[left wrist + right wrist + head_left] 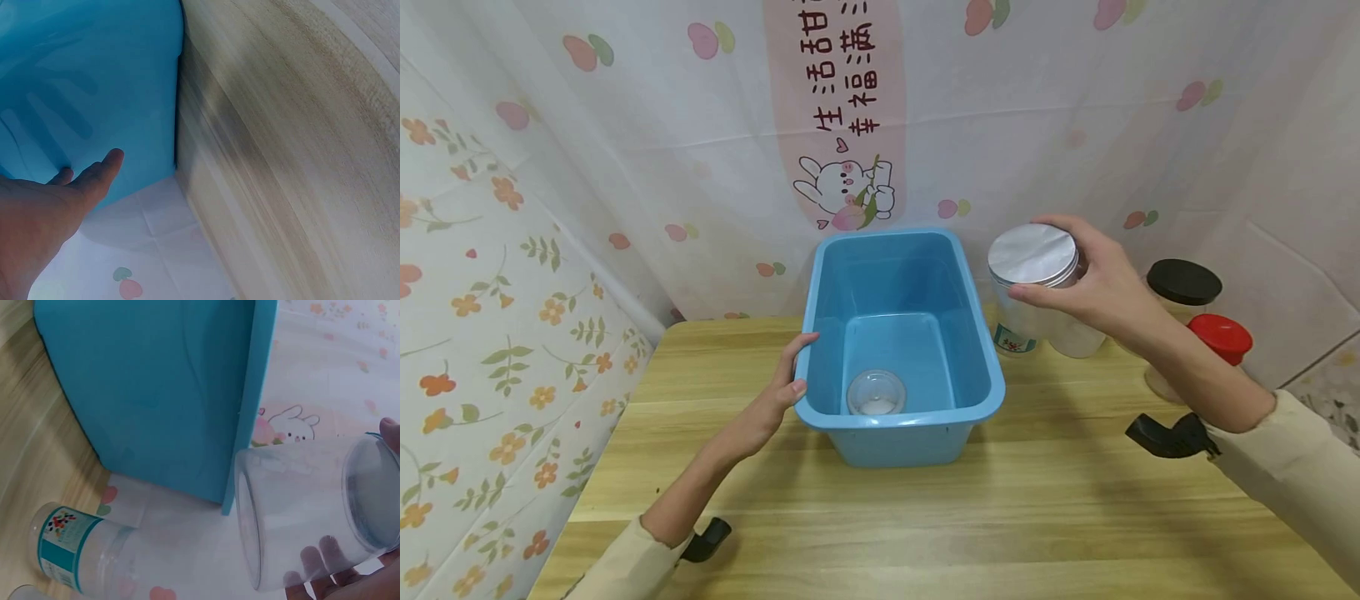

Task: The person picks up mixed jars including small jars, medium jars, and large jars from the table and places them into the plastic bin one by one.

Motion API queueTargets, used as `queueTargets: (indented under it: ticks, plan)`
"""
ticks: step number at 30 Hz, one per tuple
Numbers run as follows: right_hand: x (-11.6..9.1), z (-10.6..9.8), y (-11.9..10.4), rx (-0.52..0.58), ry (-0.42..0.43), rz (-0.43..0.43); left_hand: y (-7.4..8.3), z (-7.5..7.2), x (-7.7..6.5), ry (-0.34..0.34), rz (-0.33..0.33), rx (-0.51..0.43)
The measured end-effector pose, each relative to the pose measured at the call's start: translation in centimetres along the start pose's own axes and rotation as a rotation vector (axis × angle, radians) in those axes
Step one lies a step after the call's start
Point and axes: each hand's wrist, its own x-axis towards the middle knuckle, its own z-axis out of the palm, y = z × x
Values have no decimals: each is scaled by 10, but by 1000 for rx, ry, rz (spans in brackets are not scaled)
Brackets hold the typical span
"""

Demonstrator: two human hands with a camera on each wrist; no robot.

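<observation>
The silver lid [1032, 252] of the jar [300, 509] is shown by the head view, while its clear wall and round base are given by the right wrist view, where fingertips are seen through the plastic. The jar is held up above the worktop [925, 533], just right of the bin [900, 421], pinched near the lid between the thumb and fingers of the right hand [1101, 271]. The bin's inside is seen only from the head: a round, clear tub [877, 387] is contained near its front left corner, its contents hard to make out. Only outer walls are shown from the wrists. The left hand [769, 407] is laid at the left rim, fingers extended and thumb apart. The labelled jar [75, 547], mostly hidden from the head, is shown with its teal label by the right wrist view. A black-lidded jar [1183, 282] and a red-lidded jar [1221, 336] are seen from the head, farther right.
</observation>
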Motion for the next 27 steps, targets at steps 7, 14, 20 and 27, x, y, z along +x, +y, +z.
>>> queueTargets:
  ticks: [7,14,20,27]
  plan:
    - [7,8,-12,-41,5,-61,0,0,0,0,-7,-12]
    - [15,23,-26,-152,0,-135,-1,0,1,-4,0,-15]
    - [20,39,-43,-312,-18,-218,-2,0,1,-11,12,-24]
    - [19,66,-63,-579,0,-361,-2,0,1,-6,11,-11]
